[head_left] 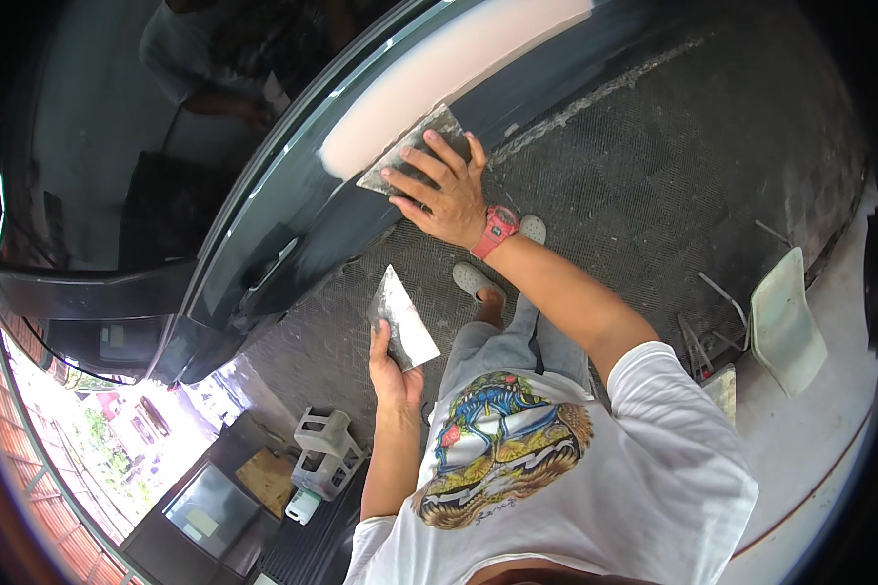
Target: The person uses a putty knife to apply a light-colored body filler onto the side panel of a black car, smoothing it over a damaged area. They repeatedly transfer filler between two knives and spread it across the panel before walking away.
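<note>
My right hand (448,197), with a red watch at the wrist, has its fingers spread over a flat grey putty spreader (443,121). The spreader's long edge lies against the car's side panel, along the lower border of a smooth pale pink filler patch (400,93). Lower and to the left, my left hand (394,375) grips a second flat plate, a silvery putty spreader (406,320) with pale smears, between thumb and fingers. It is held away from the car (263,210).
The dark car fills the upper left, with its door handle (288,250) below the patch. Behind me on the left stand a grey plastic step stool (324,448) and a dark cabinet. A pale chair (788,322) with metal legs is at the right, on textured dark flooring (605,224).
</note>
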`<state>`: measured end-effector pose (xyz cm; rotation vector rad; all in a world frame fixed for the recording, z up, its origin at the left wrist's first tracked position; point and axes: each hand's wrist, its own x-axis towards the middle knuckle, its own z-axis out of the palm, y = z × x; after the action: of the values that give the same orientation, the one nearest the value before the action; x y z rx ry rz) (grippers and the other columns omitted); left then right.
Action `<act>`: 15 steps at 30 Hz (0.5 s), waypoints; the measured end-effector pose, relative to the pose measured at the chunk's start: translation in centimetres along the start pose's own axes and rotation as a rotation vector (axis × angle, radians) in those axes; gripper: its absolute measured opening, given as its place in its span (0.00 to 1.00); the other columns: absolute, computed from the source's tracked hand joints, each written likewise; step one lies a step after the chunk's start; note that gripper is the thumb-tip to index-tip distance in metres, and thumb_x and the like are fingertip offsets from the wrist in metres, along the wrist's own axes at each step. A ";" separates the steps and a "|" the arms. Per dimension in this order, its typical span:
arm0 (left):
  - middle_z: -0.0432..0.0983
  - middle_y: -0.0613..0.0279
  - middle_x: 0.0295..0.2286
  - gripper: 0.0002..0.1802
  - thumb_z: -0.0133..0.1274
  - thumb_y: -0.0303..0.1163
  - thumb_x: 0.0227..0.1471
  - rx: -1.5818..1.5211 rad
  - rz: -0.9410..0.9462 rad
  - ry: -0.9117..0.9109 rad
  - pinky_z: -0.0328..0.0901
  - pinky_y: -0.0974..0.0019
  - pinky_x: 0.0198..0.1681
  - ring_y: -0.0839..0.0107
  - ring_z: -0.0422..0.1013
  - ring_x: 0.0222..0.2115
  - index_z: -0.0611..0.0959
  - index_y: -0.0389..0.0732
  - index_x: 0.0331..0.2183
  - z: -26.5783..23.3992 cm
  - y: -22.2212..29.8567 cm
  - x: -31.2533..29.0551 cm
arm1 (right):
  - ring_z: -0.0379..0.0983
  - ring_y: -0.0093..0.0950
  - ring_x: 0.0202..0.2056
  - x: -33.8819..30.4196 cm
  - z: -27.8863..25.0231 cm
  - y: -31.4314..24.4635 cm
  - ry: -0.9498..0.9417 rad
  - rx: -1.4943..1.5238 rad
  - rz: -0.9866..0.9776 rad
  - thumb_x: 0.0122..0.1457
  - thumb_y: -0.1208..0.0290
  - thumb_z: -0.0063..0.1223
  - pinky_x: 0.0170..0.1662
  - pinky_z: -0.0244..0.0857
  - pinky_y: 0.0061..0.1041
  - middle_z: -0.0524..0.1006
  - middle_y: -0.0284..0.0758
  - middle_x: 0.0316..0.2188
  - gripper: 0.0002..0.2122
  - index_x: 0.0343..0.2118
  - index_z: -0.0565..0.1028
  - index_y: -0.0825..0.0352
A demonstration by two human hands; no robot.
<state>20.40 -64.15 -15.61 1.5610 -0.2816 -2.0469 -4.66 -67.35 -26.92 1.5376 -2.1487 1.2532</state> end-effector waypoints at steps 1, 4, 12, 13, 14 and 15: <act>0.81 0.56 0.50 0.22 0.54 0.34 0.69 -0.005 0.003 0.007 0.77 0.61 0.53 0.66 0.80 0.49 0.74 0.38 0.60 -0.1 0.3 0.0 | 0.52 0.30 0.74 0.2 0.2 0.1 0.013 -0.008 0.006 0.58 0.55 0.69 0.72 0.34 0.62 0.67 0.22 0.65 0.25 0.59 0.78 0.37; 0.81 0.56 0.50 0.22 0.54 0.35 0.68 -0.013 0.013 0.018 0.77 0.61 0.53 0.66 0.80 0.49 0.74 0.38 0.60 -0.6 0.9 0.1 | 0.53 0.29 0.74 0.7 0.6 0.8 0.045 -0.036 0.007 0.58 0.55 0.69 0.72 0.34 0.62 0.67 0.22 0.65 0.24 0.59 0.78 0.36; 0.80 0.58 0.51 0.24 0.55 0.34 0.67 0.000 0.007 0.007 0.76 0.60 0.55 0.66 0.79 0.50 0.74 0.38 0.61 -1.7 1.4 0.9 | 0.55 0.30 0.73 0.2 2.4 4.0 0.118 -0.086 -0.058 0.56 0.56 0.72 0.72 0.39 0.65 0.68 0.22 0.63 0.24 0.57 0.78 0.37; 0.80 0.57 0.51 0.24 0.55 0.34 0.67 0.003 0.007 0.006 0.76 0.59 0.55 0.66 0.79 0.50 0.75 0.38 0.61 -1.7 1.5 0.9 | 0.55 0.30 0.73 0.0 2.3 4.3 0.109 -0.095 -0.054 0.56 0.56 0.72 0.72 0.39 0.65 0.68 0.22 0.63 0.24 0.57 0.78 0.38; 0.80 0.57 0.51 0.24 0.55 0.34 0.67 0.007 0.007 0.005 0.76 0.59 0.55 0.66 0.79 0.50 0.75 0.38 0.61 -1.7 1.6 0.9 | 0.54 0.32 0.73 -0.3 2.1 4.6 0.092 -0.116 -0.033 0.55 0.56 0.73 0.72 0.39 0.64 0.68 0.23 0.63 0.25 0.57 0.78 0.38; 0.80 0.57 0.51 0.24 0.55 0.34 0.67 0.010 0.006 0.005 0.75 0.59 0.56 0.65 0.79 0.50 0.75 0.38 0.61 -1.7 1.6 0.8 | 0.53 0.34 0.73 -0.6 1.6 4.9 0.074 -0.136 -0.012 0.55 0.57 0.74 0.72 0.39 0.63 0.67 0.24 0.63 0.26 0.57 0.78 0.39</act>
<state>22.32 -65.66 -16.02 1.5690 -0.2947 -2.0395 -8.11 -67.69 -30.80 1.4249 -2.1271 1.1173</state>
